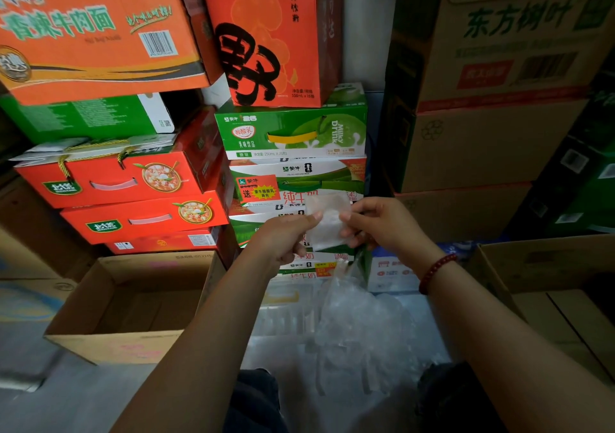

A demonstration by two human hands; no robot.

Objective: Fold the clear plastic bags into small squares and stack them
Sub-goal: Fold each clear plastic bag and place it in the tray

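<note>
I hold a clear plastic bag, folded to a small whitish square, up in front of the stacked drink cartons. My left hand pinches its left edge between thumb and fingers. My right hand pinches its right edge; a red bead bracelet sits on that wrist. From under my right hand a loose, crumpled clear bag hangs down toward my lap. I cannot tell whether it is gripped by that hand or part of the folded piece.
An open, empty cardboard box stands at the lower left. Another open cardboard box is at the right. Stacked red and green cartons fill the wall ahead, and tall brown boxes rise at the right.
</note>
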